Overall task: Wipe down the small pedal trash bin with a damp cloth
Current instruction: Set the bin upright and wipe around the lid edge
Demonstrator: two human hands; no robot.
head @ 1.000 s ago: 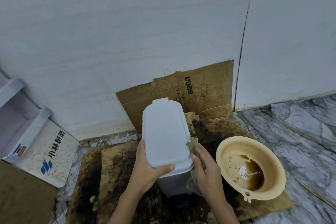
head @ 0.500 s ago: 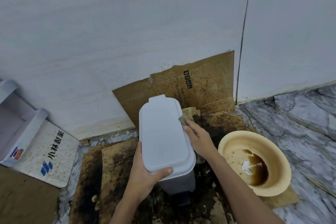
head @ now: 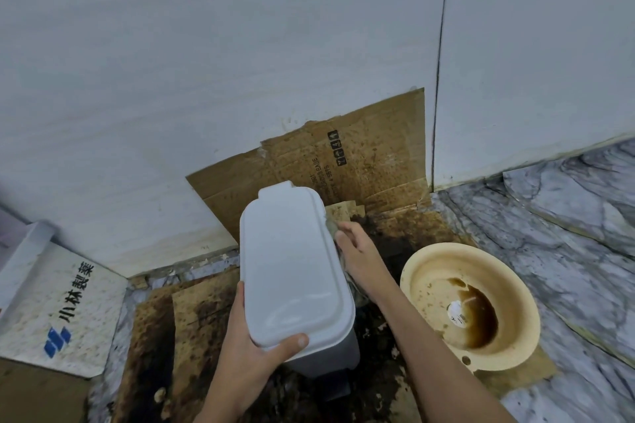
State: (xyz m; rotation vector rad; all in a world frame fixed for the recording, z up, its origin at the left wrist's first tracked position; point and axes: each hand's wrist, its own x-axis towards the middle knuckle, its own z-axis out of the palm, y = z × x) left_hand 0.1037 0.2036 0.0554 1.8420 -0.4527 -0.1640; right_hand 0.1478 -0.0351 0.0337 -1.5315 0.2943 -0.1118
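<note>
Step in hand, as I read it: wiping the bin's (head: 292, 271) right side wall, up near the back end of the lid rim. Bin sits on stained cardboard (head: 151, 330) on the floor, close to the wall (head: 206, 62), lid shut, body tipped toward the camera-left. Left hand (head: 254, 343) is closed on the lid's near corner, thumb lying over the top, fingers hidden underneath: it's the brace. Left forearm comes straight up from the bottom edge of view. Right hand (head: 357, 251) is pressed against the right side of the bin, fingers curled around the cloth (head: 331, 225); only a grey scrap of it shows past the fingertips, more seems to trail under the palm. Right arm reaches in diagonally from the lower right, wrist roughly straight, knuckles facing out away from the bin. Can't tell how wet the cloth is or how much of the wall is done. Next move probably calls for a stroke along that side wall with steady pressure inward, left hand resisting so the bin doesn't slide or tip further. Front face and pedal area look like they'll need the bin turned or the grip shifted. Watch the dirty bowl (head: 470, 306) just beside the right forearm; an elbow swing could knock it.
</note>
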